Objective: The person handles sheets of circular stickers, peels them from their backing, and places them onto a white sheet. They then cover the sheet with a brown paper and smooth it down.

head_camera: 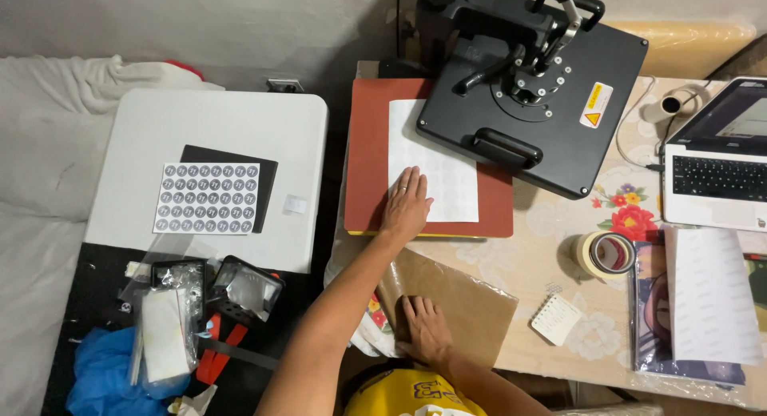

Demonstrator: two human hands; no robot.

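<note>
- Under the left hand (406, 204) lies a white sheet (435, 164); palm flat, fingers spread, pressing it onto the red pad (367, 156) of the heat press (531, 84)
- Close to the body, the right hand (426, 330) rests flat and open on a brown paper sheet (471, 304); nothing gripped by either hand
- Beyond the left hand, the black press plate is swung aside, overlapping the white sheet's far corner
- Right of both hands: a tape roll (606, 254), a small notepad (557, 318), a laptop (719, 168)
- Well left of the hands, a sticker sheet (208, 198) lies on a white table (216, 112)
</note>
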